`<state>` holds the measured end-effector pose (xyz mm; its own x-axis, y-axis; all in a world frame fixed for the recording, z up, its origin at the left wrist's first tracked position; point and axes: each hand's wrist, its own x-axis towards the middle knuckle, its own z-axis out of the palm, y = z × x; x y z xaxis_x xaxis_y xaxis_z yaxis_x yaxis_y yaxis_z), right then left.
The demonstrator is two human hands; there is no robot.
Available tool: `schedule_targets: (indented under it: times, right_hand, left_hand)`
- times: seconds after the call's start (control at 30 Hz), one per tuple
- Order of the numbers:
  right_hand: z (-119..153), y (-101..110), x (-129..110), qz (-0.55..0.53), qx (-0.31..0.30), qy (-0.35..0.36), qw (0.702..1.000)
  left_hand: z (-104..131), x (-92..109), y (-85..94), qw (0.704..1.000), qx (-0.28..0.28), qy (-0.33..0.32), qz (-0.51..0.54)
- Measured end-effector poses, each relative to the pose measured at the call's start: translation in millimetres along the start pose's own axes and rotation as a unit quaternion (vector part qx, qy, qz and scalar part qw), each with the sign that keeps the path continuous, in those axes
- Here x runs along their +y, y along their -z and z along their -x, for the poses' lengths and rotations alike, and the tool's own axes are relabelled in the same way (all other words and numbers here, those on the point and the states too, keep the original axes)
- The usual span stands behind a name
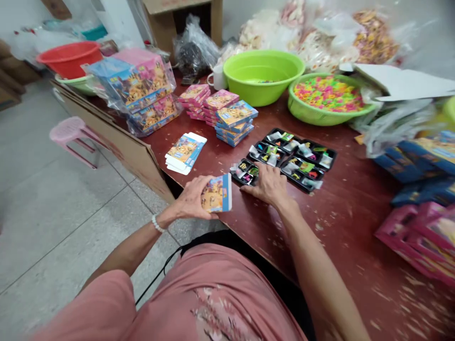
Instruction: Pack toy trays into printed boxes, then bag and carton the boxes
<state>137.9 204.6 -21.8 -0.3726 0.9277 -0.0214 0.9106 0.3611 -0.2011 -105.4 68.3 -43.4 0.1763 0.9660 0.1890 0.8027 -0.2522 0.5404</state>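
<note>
Your left hand [192, 198] is curled round the box [216, 194], fingers along its far edge and thumb along its near one, spread by the width of the box between them. The box is held at the near edge of the table [351, 227], its white end toward your right hand [270, 183]. That hand is bent, thumb and fingers parted at the corner of the nearest tray [245, 172], just beside the other trays [296, 151]; you cannot tell from here whether it grips.

The black trays have compartments holding small coloured pieces and pale packets. Behind them, the shallow basin [313, 115] is heaped with pink, yellow, green and orange pieces. The deep basin [256, 92] next to it has a few small bits at the bottom. Contents of the red basin [69, 65], far left, are hidden. Clear plastic wraps the bundles [137, 83] of boxes near it.
</note>
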Motion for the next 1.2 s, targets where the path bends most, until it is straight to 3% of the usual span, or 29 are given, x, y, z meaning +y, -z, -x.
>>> schedule_targets:
  times: [0.17,0.33,0.47,0.63,0.93,1.2]
  right_hand:
    - [34.6,2.8,12.7,-0.013,0.040,0.011,0.999]
    - [78.6,1.1,33.5,-0.022,0.072,0.027,0.997]
    - [109.7,-1.1,44.7,-0.023,0.070,0.011,0.997]
    - [138.4,6.6,41.6,-0.070,0.125,0.039,0.989]
    - [153.7,16.6,22.3,-0.053,0.093,0.063,0.992]
    - [142.3,-16.3,38.8,-0.108,0.024,0.085,0.990]
  left_hand:
    - [-2.5,-11.9,0.8,0.997,0.039,-0.016,0.063]
    - [-6.5,-10.3,-2.4,0.991,0.042,-0.024,0.121]
    - [-11.6,-2.5,-5.6,0.993,0.038,-0.058,0.093]
    - [-19.6,4.7,-12.1,0.996,0.010,-0.074,0.056]
    - [-31.8,18.1,-17.9,0.994,-0.077,-0.069,-0.033]
    - [-49.5,26.0,-31.4,0.970,-0.187,-0.109,-0.109]
